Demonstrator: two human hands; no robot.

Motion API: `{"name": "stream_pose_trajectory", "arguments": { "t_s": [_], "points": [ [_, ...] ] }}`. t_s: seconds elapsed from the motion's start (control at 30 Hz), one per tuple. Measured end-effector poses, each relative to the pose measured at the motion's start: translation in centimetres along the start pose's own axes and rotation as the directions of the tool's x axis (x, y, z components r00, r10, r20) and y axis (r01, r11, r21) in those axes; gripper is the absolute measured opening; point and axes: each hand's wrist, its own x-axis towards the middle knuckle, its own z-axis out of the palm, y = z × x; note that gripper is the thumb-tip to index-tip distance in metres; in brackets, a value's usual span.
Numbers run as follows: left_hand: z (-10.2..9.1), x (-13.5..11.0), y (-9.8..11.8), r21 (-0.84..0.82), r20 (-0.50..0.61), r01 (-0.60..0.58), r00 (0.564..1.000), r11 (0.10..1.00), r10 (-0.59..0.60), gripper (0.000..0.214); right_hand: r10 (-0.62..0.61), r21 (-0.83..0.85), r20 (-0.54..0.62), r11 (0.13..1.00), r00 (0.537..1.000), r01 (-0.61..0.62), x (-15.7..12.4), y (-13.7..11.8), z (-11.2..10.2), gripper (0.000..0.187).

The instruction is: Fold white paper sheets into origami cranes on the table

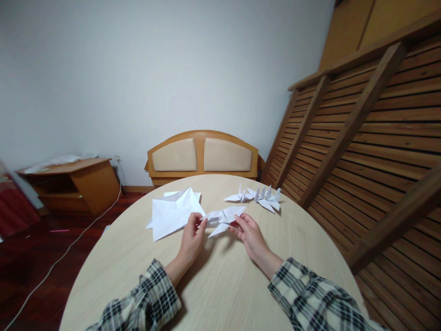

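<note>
A white folded paper crane (223,216) is held up just over the table between both hands. My left hand (193,236) pinches its narrow left tip between thumb and fingers. On the other side, my right hand (250,234) grips the crane near a wing, with the thumb on top and fingers partly hidden beneath. One pointed flap hangs toward me. Close beyond my left hand lie creased white paper sheets (172,214), overlapping each other. Several finished paper cranes (265,200) stand grouped farther back to the right.
The round light-wood table (227,285) fills the space before me. Behind it stands a padded headboard (203,156). A slatted wooden frame (344,151) leans at the right. At the left are a low wooden desk (86,184) and a white cable (76,241) on the floor.
</note>
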Motion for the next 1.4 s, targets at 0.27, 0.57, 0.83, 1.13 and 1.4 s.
{"name": "stream_pose_trajectory", "arguments": {
  "t_s": [0.27,0.57,0.83,1.13,1.4],
  "points": [
    [-0.1,0.0,0.2,-0.006,0.001,-0.003,1.0,1.0,0.003,0.019,-0.128,-0.174,0.049,0.976,0.991,0.134,0.2,0.7,0.4,0.04],
    [0.0,-0.5,0.8,-0.015,0.046,-0.02,0.999,1.0,0.02,0.017,-0.035,-0.102,0.114,0.994,0.993,0.047,0.2,2.0,0.3,0.05],
    [-1.8,1.2,1.4,-0.106,0.062,-0.016,0.998,0.994,0.022,0.021,0.127,-0.025,0.2,0.992,0.972,-0.124,-0.5,0.1,0.7,0.056],
    [-3.5,2.5,1.9,-0.298,0.229,0.23,0.959,0.926,-0.165,0.037,0.199,-0.358,0.414,0.933,0.888,-0.042,-1.0,-0.5,0.9,0.043],
    [-3.1,2.5,1.9,-0.437,0.249,0.41,0.91,0.801,-0.331,0.042,-0.04,-0.503,0.457,0.812,0.888,0.295,-1.0,0.1,0.8,0.016]
  ]
}}
